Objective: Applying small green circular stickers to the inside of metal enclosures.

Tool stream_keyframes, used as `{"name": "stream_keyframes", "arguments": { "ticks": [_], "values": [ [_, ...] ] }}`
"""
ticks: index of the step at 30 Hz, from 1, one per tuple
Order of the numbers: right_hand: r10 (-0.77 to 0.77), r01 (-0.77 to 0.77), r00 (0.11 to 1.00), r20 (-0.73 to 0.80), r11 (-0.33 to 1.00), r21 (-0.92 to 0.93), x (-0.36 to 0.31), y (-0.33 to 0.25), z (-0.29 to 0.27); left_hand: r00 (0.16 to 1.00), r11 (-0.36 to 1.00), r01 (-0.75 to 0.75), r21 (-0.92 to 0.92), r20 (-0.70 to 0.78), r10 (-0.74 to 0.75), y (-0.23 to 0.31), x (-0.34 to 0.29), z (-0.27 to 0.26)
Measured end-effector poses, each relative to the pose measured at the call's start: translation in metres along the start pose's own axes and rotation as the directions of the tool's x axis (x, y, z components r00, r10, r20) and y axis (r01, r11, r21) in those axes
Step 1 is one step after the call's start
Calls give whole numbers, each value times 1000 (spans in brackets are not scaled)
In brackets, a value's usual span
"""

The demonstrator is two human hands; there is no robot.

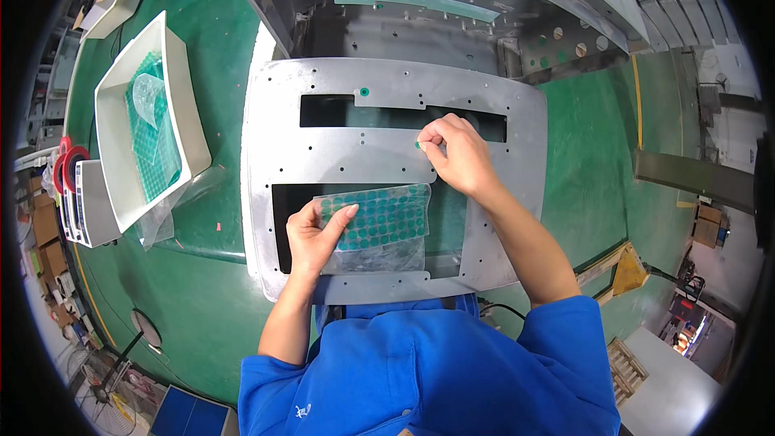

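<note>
My left hand (311,236) grips the left end of a sheet of round green stickers (379,216), thumb on top. A clear backing sheet (379,258) hangs below it. My right hand (456,152) is closed in a pinch over the metal panel (339,153), just below its upper slot. At its fingertips a small green round sticker (419,145) shows; whether it touches the panel I cannot tell. Another green sticker (364,92) sits on the panel near the top edge. Small dark holes dot the panel, and two wide cut-outs run across it.
Behind the panel stands a large metal housing (387,36) with studs and holes. A cream bin (179,73) on the left holds more green sticker sheets (149,137). Red-handled scissors (73,165) are beside it. A yellow metal bracket (628,270) is at the right.
</note>
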State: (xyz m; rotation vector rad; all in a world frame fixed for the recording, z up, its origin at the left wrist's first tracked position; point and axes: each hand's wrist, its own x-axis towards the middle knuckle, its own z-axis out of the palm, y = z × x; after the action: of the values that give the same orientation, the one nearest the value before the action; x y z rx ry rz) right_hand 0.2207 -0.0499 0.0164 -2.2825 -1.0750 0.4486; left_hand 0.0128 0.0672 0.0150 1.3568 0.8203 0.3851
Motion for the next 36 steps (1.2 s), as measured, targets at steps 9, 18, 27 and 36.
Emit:
{"name": "stream_keyframes", "arguments": {
  "ticks": [9, 18, 27, 36],
  "values": [
    [218, -235, 965, 146, 966, 109, 12, -1, -14, 1000, 1000, -20, -16, -23, 19, 4, -8, -4],
    [-191, 85, 967, 169, 867, 491, -10, -30, -24, 994, 994, -103, -43, -51, 100, 19, -31, -26],
    [-49, -91, 983, 179, 717, 691, -73, -49, -5, 997, 995, -72, -68, -18, 71, 14, -40, -22],
    [-146, 138, 989, -16, 888, 439, -75, -40, 11, 999, 997, 36, -67, -5, -37, 0, -36, -18]
  ]
}}
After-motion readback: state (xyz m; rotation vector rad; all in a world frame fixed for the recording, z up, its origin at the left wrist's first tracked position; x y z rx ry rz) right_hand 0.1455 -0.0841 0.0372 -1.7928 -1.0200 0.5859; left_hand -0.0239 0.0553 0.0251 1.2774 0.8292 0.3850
